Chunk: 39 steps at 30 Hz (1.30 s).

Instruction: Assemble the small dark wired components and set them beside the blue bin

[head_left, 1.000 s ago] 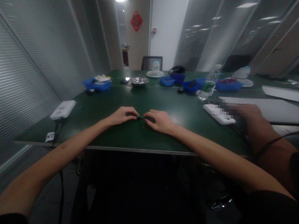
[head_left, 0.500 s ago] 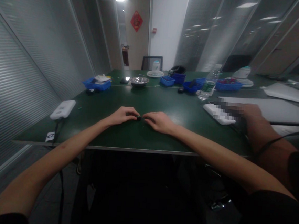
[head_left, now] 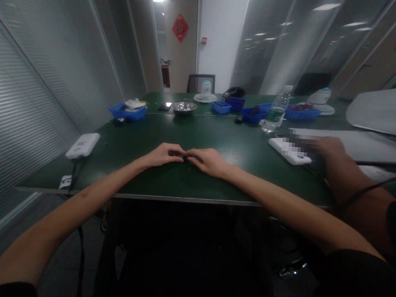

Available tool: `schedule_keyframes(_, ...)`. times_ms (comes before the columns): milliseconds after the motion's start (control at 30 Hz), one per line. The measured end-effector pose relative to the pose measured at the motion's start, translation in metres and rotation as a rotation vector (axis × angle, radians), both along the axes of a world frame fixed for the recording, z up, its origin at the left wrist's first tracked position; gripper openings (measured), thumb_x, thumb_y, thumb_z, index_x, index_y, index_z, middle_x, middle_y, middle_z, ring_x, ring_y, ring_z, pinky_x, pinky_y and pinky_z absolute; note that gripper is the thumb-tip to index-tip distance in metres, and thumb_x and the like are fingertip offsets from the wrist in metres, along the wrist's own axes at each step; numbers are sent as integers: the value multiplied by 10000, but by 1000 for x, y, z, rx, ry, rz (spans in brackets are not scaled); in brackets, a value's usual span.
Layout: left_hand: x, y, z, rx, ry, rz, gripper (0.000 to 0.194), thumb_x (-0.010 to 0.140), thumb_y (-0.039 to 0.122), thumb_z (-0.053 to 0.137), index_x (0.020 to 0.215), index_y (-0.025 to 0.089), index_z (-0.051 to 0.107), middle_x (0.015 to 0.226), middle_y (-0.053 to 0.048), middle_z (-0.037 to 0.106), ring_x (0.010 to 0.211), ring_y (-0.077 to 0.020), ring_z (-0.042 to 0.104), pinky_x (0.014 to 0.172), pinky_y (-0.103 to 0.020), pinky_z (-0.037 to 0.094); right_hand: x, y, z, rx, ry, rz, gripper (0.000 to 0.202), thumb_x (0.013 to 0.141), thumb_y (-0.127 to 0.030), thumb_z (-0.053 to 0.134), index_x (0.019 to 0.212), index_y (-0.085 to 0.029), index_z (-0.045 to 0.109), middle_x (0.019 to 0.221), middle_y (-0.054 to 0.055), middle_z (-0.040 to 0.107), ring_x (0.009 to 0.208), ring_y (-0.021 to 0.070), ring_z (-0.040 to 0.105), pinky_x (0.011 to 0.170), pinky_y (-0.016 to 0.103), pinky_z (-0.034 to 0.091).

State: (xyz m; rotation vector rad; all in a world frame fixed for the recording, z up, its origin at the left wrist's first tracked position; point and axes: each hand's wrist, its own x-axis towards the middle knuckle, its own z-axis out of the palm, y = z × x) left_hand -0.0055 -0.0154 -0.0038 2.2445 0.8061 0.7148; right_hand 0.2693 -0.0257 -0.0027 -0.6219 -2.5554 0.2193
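My left grip (head_left: 165,155) and right grip (head_left: 209,161) meet at a small dark thing (head_left: 185,157) by the green desk (head_left: 233,135).
From my end, going across: a white box (head_left: 83,145) sits well left of the left grip, and a blue tray (head_left: 128,112) with odds and ends lies beyond that grip, also to its left. I have the left grip's thumb and fingers pinched on the small dark thing, mostly hidden at the fingertips; a metal bowl (head_left: 183,109) stands well beyond it. My right grip's fingertips touch the left's, its fingers bent, but I can't tell whether it is grasping anything. Beyond and right of it stands a water bottle (head_left: 275,118); further right, another person's hand (head_left: 331,149) rests by a second white box (head_left: 280,148).
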Motion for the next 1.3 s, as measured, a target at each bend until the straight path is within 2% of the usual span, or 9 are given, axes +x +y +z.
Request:
schedule_keyframes(167, -1, 1, -1, -44, 15, 45, 549, 909, 407, 794, 1405, 196, 687, 1074, -76, 724, 947, -206, 642, 870, -349, 508, 0, 1, 0, -1, 46, -136, 333, 1092, -355, 526, 1350, -219, 686, 1078, 72, 802, 880, 211, 738, 789, 304, 490)
schedule_keyframes(300, -2, 1, 0, -42, 33, 57, 570, 906, 412, 795, 1422, 207, 671, 1083, -73, 715, 949, -207, 640, 858, -344, 510, 3, -3, 4, -3, 44, -140, 288, 1049, -335, 583, 1262, -223, 741, 991, 44, 807, 779, 189, 718, 733, 288, 472)
schedule_keyframes(467, -3, 1, -1, -34, 21, 59, 531, 908, 392, 794, 1394, 203, 694, 1099, -79, 723, 968, -211, 644, 880, -353, 514, 5, -8, 7, 9, 30, -49, 292, 1028, -306, 598, 1265, -227, 747, 1122, 54, 809, 921, 211, 754, 837, 304, 509)
schedule_keyframes(700, -3, 1, -1, -40, 12, 24, 389, 918, 365, 786, 1265, 192, 763, 1182, -100, 756, 1026, -229, 676, 932, -379, 520, 1, -5, 2, 23, 1, -42, 333, 1070, -326, 550, 1352, -242, 706, 1249, 66, 778, 1070, 236, 744, 906, 340, 534)
schedule_keyframes(1000, -7, 8, -7, -66, -21, 71, 517, 910, 362, 780, 1400, 215, 702, 1206, -97, 767, 1078, -237, 704, 989, -399, 543, 4, -5, 3, 5, 81, -151, 321, 1080, -344, 544, 1335, -233, 703, 1242, 67, 779, 1071, 236, 743, 921, 351, 544)
schedule_keyframes(1133, -28, 21, -5, 23, 21, 205, 444, 912, 355, 761, 1339, 233, 747, 1239, -82, 770, 1098, -245, 715, 1014, -408, 539, 5, -4, 4, -10, 92, -178, 315, 1075, -347, 552, 1331, -245, 704, 1255, 58, 777, 1068, 233, 747, 939, 359, 549)
schedule_keyframes(1233, -64, 36, -2, 111, 81, 403, 317, 903, 332, 760, 1205, 253, 814, 1234, -71, 779, 1128, -258, 714, 1053, -410, 511, 6, -3, 4, -8, 90, -163, 320, 1077, -350, 546, 1336, -238, 698, 1272, 54, 771, 1073, 233, 745, 933, 366, 553)
schedule_keyframes(1300, -95, 44, 1, 158, 165, 585, 273, 884, 303, 777, 1146, 257, 837, 1175, -72, 796, 1092, -267, 722, 1046, -406, 502, 6, -3, 4, -7, 80, -147, 322, 1076, -347, 547, 1337, -230, 696, 1275, 57, 769, 1071, 234, 743, 933, 374, 553)
